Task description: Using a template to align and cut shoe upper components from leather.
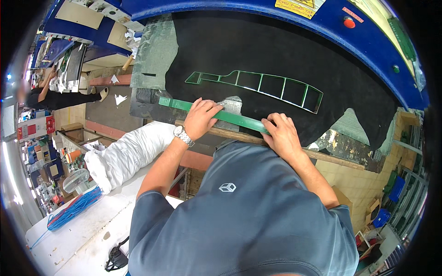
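Both my hands are at a long, narrow green bar (238, 119), which lies slantwise along the near edge of the work surface. My left hand (201, 118) is closed over it left of the middle, fingers on the far side. At its right end my right hand (282, 132) grips it, fingers bent and thumb against the near side. Beyond the bar, a green-edged metal cutting die (260, 83) with several open compartments rests on a black sheet of material (285, 41). The die is apart from my hands.
A blue machine beam (258, 10) with a red button (349, 22) spans the far side. A white wrapped bundle (133, 154) stands on a white table (69, 250) at left, near blue cords (76, 209). Another person (60, 95) works far left.
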Demonstrator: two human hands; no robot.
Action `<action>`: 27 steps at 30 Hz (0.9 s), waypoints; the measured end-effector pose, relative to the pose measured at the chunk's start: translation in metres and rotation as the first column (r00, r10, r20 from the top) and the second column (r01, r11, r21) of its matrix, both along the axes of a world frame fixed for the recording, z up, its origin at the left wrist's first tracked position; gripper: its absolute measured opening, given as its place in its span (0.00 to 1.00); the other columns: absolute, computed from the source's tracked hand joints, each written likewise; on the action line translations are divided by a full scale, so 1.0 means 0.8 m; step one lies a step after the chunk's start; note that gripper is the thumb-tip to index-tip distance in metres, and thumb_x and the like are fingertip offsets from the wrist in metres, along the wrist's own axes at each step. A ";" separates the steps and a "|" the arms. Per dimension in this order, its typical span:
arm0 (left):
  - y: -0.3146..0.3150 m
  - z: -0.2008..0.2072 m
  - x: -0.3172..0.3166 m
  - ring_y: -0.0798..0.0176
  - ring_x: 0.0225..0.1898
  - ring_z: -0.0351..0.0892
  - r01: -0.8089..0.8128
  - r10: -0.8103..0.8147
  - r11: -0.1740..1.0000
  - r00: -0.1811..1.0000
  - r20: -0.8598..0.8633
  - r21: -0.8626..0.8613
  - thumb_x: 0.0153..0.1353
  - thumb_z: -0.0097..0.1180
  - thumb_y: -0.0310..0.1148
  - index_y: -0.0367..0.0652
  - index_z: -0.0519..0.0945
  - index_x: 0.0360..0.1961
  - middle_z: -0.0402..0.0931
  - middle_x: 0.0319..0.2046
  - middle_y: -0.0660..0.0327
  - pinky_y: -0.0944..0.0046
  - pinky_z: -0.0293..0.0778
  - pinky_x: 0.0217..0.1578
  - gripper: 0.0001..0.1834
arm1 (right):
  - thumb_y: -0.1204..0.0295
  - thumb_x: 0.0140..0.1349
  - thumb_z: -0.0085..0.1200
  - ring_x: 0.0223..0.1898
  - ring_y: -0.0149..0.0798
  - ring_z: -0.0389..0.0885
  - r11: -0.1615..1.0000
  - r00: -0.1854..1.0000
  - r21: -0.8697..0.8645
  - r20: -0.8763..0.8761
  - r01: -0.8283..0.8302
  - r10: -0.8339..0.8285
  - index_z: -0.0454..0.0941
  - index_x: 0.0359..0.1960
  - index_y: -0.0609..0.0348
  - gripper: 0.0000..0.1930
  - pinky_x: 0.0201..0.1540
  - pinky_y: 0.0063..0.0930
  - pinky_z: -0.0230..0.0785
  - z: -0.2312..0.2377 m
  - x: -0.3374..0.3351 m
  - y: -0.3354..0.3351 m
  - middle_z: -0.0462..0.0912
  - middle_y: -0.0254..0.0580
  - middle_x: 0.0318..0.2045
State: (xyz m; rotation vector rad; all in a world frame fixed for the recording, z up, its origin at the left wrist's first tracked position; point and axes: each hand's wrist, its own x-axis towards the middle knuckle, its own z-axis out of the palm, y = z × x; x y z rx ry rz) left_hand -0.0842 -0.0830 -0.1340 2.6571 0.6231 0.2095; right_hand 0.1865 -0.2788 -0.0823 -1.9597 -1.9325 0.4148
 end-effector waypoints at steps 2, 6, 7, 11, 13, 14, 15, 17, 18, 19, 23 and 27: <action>-0.012 -0.003 0.006 0.52 0.65 0.75 -0.006 0.004 0.998 1.000 0.021 0.068 0.54 0.71 0.27 0.49 0.80 0.62 0.80 0.56 0.60 0.44 0.65 0.72 0.32 | 0.70 0.59 0.69 0.49 0.44 0.77 0.999 1.000 0.031 -0.019 -0.017 0.018 0.84 0.53 0.56 0.19 0.52 0.40 0.70 -0.007 0.000 0.000 0.78 0.39 0.45; -0.027 -0.006 0.027 0.48 0.73 0.70 0.045 -0.046 0.996 0.999 0.006 0.080 0.58 0.65 0.23 0.48 0.76 0.69 0.77 0.65 0.56 0.39 0.60 0.77 0.34 | 0.68 0.60 0.69 0.48 0.44 0.77 0.997 1.000 0.069 -0.004 -0.019 0.019 0.85 0.52 0.56 0.18 0.51 0.40 0.70 -0.005 0.002 0.001 0.78 0.38 0.42; -0.028 -0.007 0.030 0.46 0.75 0.68 0.070 -0.068 0.990 0.997 -0.023 0.121 0.59 0.64 0.22 0.47 0.75 0.71 0.76 0.67 0.55 0.38 0.59 0.78 0.36 | 0.68 0.59 0.70 0.49 0.44 0.78 0.998 1.000 0.066 0.030 -0.005 0.003 0.86 0.51 0.55 0.18 0.52 0.40 0.70 0.001 0.004 0.003 0.79 0.37 0.44; -0.014 0.010 0.027 0.44 0.74 0.70 0.101 -0.090 0.984 0.993 -0.077 0.148 0.58 0.61 0.20 0.45 0.71 0.74 0.75 0.70 0.50 0.42 0.62 0.77 0.39 | 0.66 0.57 0.72 0.55 0.44 0.78 0.980 0.984 0.201 0.172 0.005 -0.040 0.88 0.48 0.53 0.17 0.58 0.47 0.68 0.038 0.018 0.022 0.81 0.36 0.49; -0.007 0.059 0.038 0.44 0.69 0.76 0.089 -0.081 0.980 0.995 -0.052 0.177 0.58 0.60 0.18 0.43 0.71 0.73 0.77 0.67 0.47 0.48 0.71 0.72 0.39 | 0.66 0.56 0.74 0.64 0.47 0.75 0.955 0.940 0.291 0.306 0.056 -0.148 0.88 0.48 0.50 0.17 0.67 0.57 0.63 0.096 0.022 0.041 0.82 0.36 0.55; -0.005 0.084 0.042 0.45 0.67 0.79 0.018 -0.025 0.991 0.998 0.055 0.135 0.59 0.59 0.16 0.42 0.72 0.73 0.79 0.65 0.46 0.50 0.75 0.69 0.37 | 0.66 0.55 0.75 0.67 0.50 0.73 0.900 0.928 0.426 0.290 0.093 -0.234 0.88 0.48 0.48 0.18 0.69 0.61 0.60 0.126 0.021 0.049 0.81 0.37 0.57; -0.003 0.111 0.048 0.45 0.64 0.82 -0.050 0.036 0.995 0.986 0.160 0.083 0.61 0.58 0.15 0.41 0.73 0.72 0.81 0.63 0.45 0.51 0.79 0.65 0.36 | 0.67 0.54 0.77 0.70 0.54 0.70 0.826 0.912 0.550 0.264 0.126 -0.315 0.88 0.49 0.47 0.19 0.71 0.66 0.58 0.153 0.020 0.055 0.81 0.39 0.60; -0.001 0.162 0.060 0.52 0.58 0.88 -0.188 0.175 0.982 0.919 0.353 0.002 0.66 0.57 0.15 0.35 0.78 0.67 0.83 0.59 0.43 0.58 0.84 0.58 0.27 | 0.70 0.53 0.78 0.70 0.58 0.70 0.637 0.931 0.766 0.166 0.085 -0.325 0.87 0.51 0.49 0.22 0.72 0.64 0.59 0.189 0.020 0.055 0.80 0.46 0.62; 0.002 0.182 0.065 0.57 0.58 0.88 -0.265 0.276 0.961 0.876 0.397 -0.083 0.69 0.57 0.17 0.34 0.79 0.66 0.84 0.59 0.45 0.60 0.84 0.56 0.24 | 0.72 0.54 0.78 0.66 0.58 0.74 0.562 0.961 0.826 0.130 0.032 -0.245 0.86 0.54 0.55 0.24 0.68 0.60 0.67 0.198 0.022 0.056 0.80 0.51 0.60; 0.005 0.197 0.071 0.62 0.57 0.88 -0.336 0.376 0.926 0.821 0.429 -0.169 0.72 0.57 0.18 0.33 0.79 0.66 0.86 0.58 0.47 0.63 0.84 0.55 0.22 | 0.71 0.51 0.79 0.62 0.56 0.77 0.566 0.996 0.824 0.047 0.003 -0.075 0.85 0.56 0.62 0.28 0.64 0.52 0.72 0.201 0.022 0.060 0.80 0.52 0.57; 0.019 0.221 0.099 0.61 0.56 0.87 -0.078 0.688 0.672 0.432 0.583 -0.736 0.79 0.55 0.25 0.30 0.75 0.70 0.83 0.60 0.51 0.66 0.82 0.51 0.22 | 0.60 0.49 0.80 0.62 0.58 0.73 0.900 0.981 0.432 -0.194 0.058 0.030 0.70 0.73 0.60 0.49 0.62 0.48 0.70 0.177 -0.043 0.087 0.73 0.57 0.62; 0.019 0.201 0.127 0.51 0.55 0.86 0.230 0.884 0.378 0.198 0.423 -0.897 0.78 0.55 0.24 0.35 0.66 0.72 0.79 0.59 0.51 0.59 0.85 0.50 0.25 | 0.60 0.43 0.82 0.66 0.59 0.69 0.880 0.988 0.453 -0.015 0.145 -0.156 0.66 0.74 0.60 0.54 0.64 0.55 0.65 0.125 -0.065 0.117 0.68 0.57 0.67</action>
